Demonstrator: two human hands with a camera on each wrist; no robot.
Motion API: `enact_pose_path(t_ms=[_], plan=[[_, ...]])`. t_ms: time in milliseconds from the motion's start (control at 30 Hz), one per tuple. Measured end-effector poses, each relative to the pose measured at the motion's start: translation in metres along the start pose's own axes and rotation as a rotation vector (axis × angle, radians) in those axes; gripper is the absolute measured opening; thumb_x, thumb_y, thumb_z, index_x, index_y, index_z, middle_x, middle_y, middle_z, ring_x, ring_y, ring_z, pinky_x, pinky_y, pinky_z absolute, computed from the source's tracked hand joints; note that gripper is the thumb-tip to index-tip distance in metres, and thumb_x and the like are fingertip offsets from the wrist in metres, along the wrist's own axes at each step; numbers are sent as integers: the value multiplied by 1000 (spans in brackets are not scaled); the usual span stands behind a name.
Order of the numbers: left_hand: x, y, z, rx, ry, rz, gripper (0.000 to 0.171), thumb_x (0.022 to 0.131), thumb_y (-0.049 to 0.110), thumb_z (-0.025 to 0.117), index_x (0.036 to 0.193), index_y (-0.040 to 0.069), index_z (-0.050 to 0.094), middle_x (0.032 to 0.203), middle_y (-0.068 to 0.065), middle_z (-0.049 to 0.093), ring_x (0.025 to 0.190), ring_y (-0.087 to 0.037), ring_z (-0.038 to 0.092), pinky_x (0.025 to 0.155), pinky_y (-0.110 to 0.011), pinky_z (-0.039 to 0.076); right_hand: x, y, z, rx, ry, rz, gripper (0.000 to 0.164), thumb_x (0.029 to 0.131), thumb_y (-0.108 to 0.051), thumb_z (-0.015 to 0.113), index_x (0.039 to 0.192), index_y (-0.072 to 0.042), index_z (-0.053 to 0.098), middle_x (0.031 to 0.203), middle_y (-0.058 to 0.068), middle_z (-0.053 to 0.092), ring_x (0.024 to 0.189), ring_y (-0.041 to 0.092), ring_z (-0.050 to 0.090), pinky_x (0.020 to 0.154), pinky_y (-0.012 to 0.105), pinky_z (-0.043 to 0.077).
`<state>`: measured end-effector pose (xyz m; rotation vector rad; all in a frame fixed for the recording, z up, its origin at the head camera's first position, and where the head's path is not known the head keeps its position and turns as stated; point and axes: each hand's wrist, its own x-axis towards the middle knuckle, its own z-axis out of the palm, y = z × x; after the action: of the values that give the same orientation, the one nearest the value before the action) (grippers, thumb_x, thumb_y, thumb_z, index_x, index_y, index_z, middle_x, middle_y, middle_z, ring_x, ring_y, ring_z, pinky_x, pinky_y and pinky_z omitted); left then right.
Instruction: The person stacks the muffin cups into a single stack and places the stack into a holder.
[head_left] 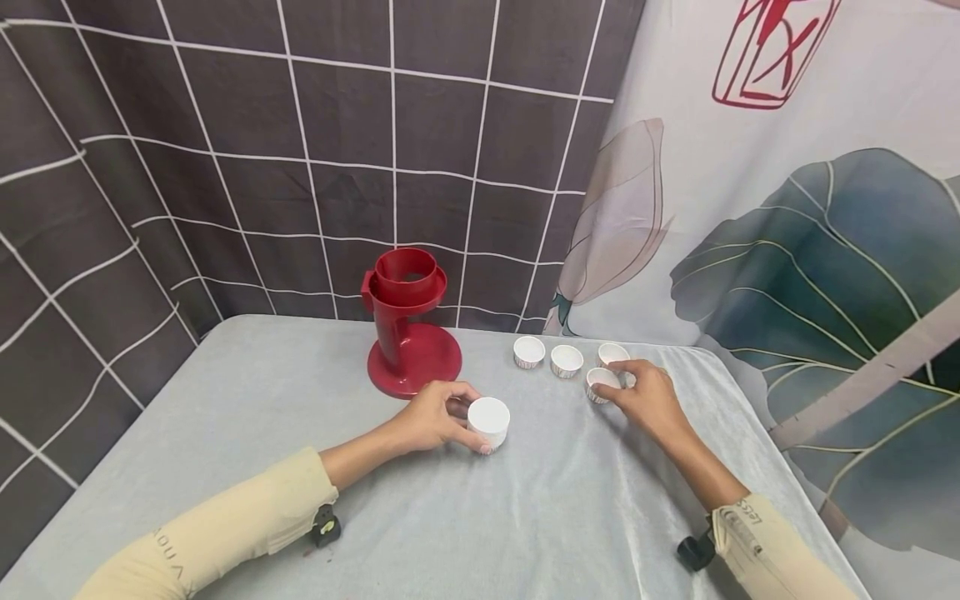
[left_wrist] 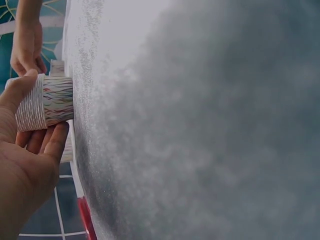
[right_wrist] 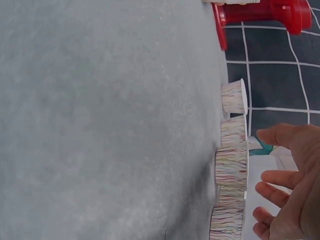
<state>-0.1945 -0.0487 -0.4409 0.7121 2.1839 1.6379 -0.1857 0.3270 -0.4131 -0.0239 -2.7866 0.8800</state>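
Observation:
My left hand (head_left: 442, 417) grips a stack of white paper baking cups (head_left: 488, 423), thumb and fingers around its sides. In the left wrist view the stack (left_wrist: 45, 102) shows nested ribbed rims and one patterned cup wall. My right hand (head_left: 648, 400) reaches over a small paper cup (head_left: 602, 386), thumb and forefinger spread above it and its neighbour (head_left: 613, 353). In the right wrist view its fingers (right_wrist: 280, 134) are apart and off the row of cups (right_wrist: 231, 167), which carry coloured wavy lines. Part of one cup is hidden behind the right hand.
Two more cups, one at the left end (head_left: 528, 352) and one beside it (head_left: 567, 361), stand at the table's back. A red stand (head_left: 408, 358) with a round base and ring-shaped top is behind my left hand. Grey cloth covers the table (head_left: 420, 517); patterned curtains hang behind.

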Motion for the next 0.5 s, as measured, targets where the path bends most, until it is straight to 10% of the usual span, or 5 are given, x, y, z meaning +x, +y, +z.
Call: enact_pose_path(t_ms=[500], plan=[[0,-1,0,16,3,-1,48,79,11,103,120,5,80,115,-9,81,100,-17,81,97,-31,69,2,2,0,-88,-76,59,76,85,-40,96,141,5,72,146,38,68,134,69,54,103,74,46]])
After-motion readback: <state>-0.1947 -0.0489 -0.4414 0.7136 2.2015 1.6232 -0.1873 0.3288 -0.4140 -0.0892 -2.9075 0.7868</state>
